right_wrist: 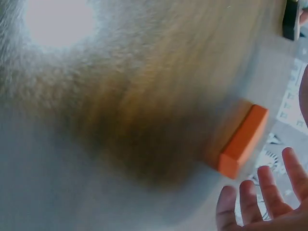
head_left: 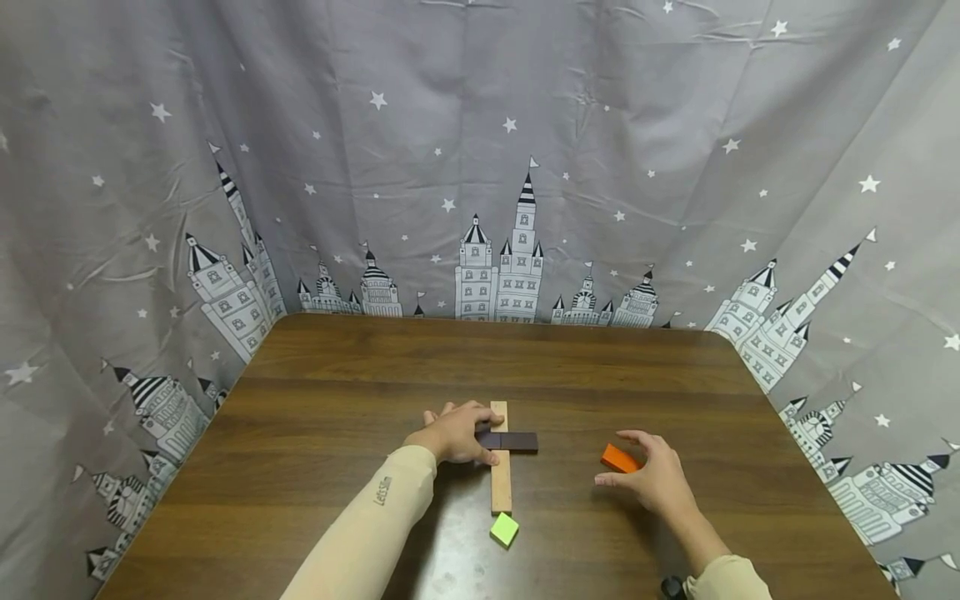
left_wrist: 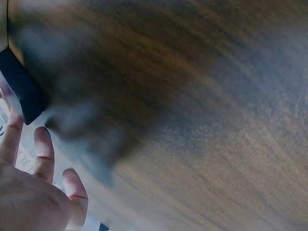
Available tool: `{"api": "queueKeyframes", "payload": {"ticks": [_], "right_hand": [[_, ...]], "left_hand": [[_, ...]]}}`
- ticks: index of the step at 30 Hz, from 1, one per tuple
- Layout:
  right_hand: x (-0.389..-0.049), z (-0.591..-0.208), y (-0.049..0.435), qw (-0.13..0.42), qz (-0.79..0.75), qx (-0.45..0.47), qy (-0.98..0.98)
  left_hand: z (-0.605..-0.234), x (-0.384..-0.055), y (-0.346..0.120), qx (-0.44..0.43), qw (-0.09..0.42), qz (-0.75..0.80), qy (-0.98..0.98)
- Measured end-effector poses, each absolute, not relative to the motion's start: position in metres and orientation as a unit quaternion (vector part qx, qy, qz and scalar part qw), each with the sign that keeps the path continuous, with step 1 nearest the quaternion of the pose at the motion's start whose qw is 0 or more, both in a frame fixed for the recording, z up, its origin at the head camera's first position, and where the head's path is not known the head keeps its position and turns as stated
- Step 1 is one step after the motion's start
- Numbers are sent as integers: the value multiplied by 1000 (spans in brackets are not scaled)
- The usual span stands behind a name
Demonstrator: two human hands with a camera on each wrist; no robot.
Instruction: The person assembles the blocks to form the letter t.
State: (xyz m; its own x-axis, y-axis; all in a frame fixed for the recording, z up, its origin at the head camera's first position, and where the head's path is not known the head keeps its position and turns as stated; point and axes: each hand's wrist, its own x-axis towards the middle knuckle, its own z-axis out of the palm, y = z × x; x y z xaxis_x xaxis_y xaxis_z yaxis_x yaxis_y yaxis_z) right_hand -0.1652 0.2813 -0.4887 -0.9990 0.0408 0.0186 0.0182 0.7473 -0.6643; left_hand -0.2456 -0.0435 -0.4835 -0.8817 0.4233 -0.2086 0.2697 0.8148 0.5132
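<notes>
Two light wooden blocks stand in line with dark blocks crossing between them, forming a cross on the table. My left hand spreads over the cross's left arm, thumb and forefinger at the light blocks. In the left wrist view, other fingers lie straight beside the end of a dark block; whether they touch it is unclear. To the right, my right hand reaches around an orange block, thumb and fingers apart with a gap to it. The orange block rests on the table.
A lime-green square block lies just below the lower light block. The brown wooden table ends at a grey curtain printed with castles and stars. A small black object shows by the right sleeve.
</notes>
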Motion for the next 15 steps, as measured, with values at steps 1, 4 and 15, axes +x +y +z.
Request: {"api": "queueKeyframes", "payload": {"ticks": [1,4,15], "right_hand": [[-165,-491,283,9,361,-23,-932],[-165,-497,285,-5,379,-47,-924],[-163,-515,289,53,398,-109,-909]], "left_hand": [[-484,-246,-43,184,160,243,939],[-484,-245,-42,184,162,244,938],[-484,-247,-40,186,164,240,939]]}}
